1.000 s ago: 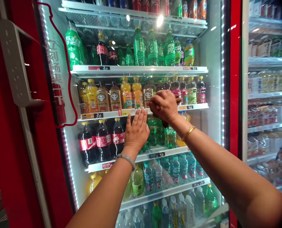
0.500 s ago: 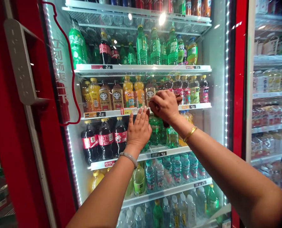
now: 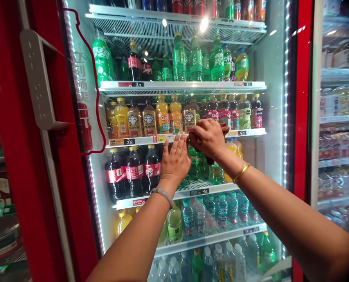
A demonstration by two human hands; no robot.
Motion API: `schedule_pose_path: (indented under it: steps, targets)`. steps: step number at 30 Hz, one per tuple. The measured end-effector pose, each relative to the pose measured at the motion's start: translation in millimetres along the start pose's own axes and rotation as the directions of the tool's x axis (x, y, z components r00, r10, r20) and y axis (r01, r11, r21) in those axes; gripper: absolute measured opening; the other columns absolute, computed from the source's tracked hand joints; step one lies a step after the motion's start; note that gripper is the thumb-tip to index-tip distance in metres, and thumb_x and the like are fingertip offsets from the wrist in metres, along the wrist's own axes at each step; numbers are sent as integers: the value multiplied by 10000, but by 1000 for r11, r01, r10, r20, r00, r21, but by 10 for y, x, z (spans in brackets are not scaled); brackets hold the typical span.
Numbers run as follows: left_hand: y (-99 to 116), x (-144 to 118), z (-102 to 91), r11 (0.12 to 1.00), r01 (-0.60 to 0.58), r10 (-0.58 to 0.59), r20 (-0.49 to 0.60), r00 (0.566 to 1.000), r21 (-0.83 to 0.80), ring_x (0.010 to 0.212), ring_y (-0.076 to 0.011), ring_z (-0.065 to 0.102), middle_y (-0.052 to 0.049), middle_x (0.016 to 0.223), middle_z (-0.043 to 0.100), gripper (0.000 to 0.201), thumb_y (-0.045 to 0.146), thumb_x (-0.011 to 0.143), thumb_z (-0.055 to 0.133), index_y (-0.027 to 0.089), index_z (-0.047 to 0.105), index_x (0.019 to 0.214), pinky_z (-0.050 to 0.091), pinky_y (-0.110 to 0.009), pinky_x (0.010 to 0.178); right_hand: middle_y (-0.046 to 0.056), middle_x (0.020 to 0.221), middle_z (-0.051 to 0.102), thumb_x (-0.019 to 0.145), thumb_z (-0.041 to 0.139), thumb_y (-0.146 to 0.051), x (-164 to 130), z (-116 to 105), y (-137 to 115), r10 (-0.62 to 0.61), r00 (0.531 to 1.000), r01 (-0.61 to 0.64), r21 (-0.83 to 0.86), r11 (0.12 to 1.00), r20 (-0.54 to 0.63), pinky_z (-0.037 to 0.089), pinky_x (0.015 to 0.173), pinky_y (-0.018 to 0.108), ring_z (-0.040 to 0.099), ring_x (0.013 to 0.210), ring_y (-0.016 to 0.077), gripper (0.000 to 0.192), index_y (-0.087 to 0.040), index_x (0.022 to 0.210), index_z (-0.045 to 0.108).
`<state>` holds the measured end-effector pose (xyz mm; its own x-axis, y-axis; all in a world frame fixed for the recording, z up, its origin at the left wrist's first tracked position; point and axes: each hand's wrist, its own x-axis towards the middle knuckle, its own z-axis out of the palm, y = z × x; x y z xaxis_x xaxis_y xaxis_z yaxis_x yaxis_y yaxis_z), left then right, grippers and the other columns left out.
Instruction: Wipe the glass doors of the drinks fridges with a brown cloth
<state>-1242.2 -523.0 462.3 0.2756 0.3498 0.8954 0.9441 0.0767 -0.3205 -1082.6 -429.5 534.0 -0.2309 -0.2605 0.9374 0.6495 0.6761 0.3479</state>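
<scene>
**Glass-door drinks cooler, third shelf edge: both hands at the price rail**

Red-framed cooler door [image 3: 45, 156] stands swung open to the left; lit wire shelves inside carry bottled drinks.

- Left hand [image 3: 176, 162]: flat and open, fingers [image 3: 178, 141] straight and close together, tips touching the white shelf rail [image 3: 245, 132] just right of the yellow-and-red price tag [image 3: 162, 138]. It holds nothing. A pale bangle sits on the wrist.
- Right hand [image 3: 208, 137]: curled closed just right of the left fingertips, knuckles toward the camera, pressed at the same rail. Something dark shows past its knuckles and below its heel, but what it grips cannot be told. A gold bangle sits on the wrist.
- Above the fingertips: brown bull-label bottles [image 3: 189, 117] and orange juice bottles [image 3: 163, 113], standing upright at the shelf front.
- Below and behind the palms: green soda bottles [image 3: 217, 174], partly hidden by both hands.
- Left of the left hand, one shelf down: three cola bottles [image 3: 133, 172].
- Further below: pale water-type bottles [image 3: 221, 209].

Risks, as judged: the rail strip is thin, and a hard push by the closed hand could pop it or the tag off. Knuckles lie close to the bull-label bottles, so a jerk upward could tip one off the front. Either forearm dropping could knock the green bottles beneath.
</scene>
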Motion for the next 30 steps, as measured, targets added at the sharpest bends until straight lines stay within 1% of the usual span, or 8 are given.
schedule_pose_path:
  steps: [3, 6, 10, 14, 17, 21, 25, 30]
  targets:
    - [1, -4, 4, 1000, -8, 8, -17, 1000, 8, 1646, -238, 122, -87, 1739, 203, 729, 226, 1010, 431, 136, 170, 1685, 14, -549, 1372, 75, 1043, 669, 938, 595, -349, 14, -23, 346, 236, 960, -241, -11, 971, -149, 432, 866, 428, 550, 976, 255, 157, -255, 928, 720]
    - [5, -6, 15, 1000, -1, 1, -34, 999, -5, 1643, -236, 140, -84, 1737, 206, 745, 219, 1015, 429, 145, 125, 1691, 27, -549, 1373, 82, 1005, 639, 933, 588, -342, -311, -140, 425, 373, 900, -390, -35, 920, -227, 434, 842, 425, 536, 945, 259, 158, -246, 918, 713]
    - [3, -7, 26, 1000, -6, 6, -54, 999, -7, 1641, -239, 146, -84, 1734, 213, 750, 224, 1015, 443, 153, 126, 1691, 26, -549, 1371, 76, 1027, 665, 952, 615, -345, -562, -215, 63, 209, 972, -215, -50, 975, -104, 421, 829, 401, 544, 959, 248, 136, -254, 941, 716]
    - [-6, -12, 20, 1000, -15, 16, -68, 998, 22, 1639, -230, 156, -87, 1731, 223, 738, 232, 1015, 447, 146, 156, 1688, 0, -519, 1372, 36, 1062, 704, 941, 642, -349, -217, -125, -33, 37, 999, -37, -7, 999, 22, 414, 842, 383, 562, 978, 227, 104, -283, 921, 720]
    - [-9, -12, 20, 999, -11, 13, -64, 998, 35, 1637, -237, 176, -86, 1728, 239, 758, 234, 1007, 463, 157, 146, 1691, -3, -528, 1370, 61, 1066, 693, 948, 615, -335, -56, -107, 226, 135, 990, -136, -14, 991, -49, 416, 854, 399, 552, 986, 244, 130, -266, 941, 725]
    - [-10, -9, 42, 999, -11, 13, -74, 997, 30, 1634, -238, 187, -91, 1723, 256, 771, 227, 1006, 461, 155, 117, 1692, -2, -530, 1370, 97, 1012, 651, 956, 578, -305, -421, -225, 371, 319, 932, -329, -32, 944, -172, 420, 836, 419, 528, 950, 266, 151, -229, 944, 708]
    - [-15, -12, 55, 1000, -16, 18, -87, 996, 21, 1639, -237, 156, -91, 1730, 232, 749, 230, 1017, 443, 138, 128, 1690, -3, -533, 1371, 71, 1018, 664, 949, 632, -320, -752, -294, 5, 230, 970, -233, -32, 972, -72, 406, 812, 390, 533, 934, 243, 104, -252, 949, 712]
    - [-25, -14, 39, 1000, -16, 18, -63, 998, 24, 1642, -231, 138, -91, 1729, 229, 756, 223, 1008, 457, 127, 142, 1689, -12, -528, 1373, 27, 1021, 690, 953, 642, -353, -264, -147, -119, 10, 995, -13, 30, 999, 97, 390, 846, 374, 542, 970, 216, 106, -282, 928, 716]
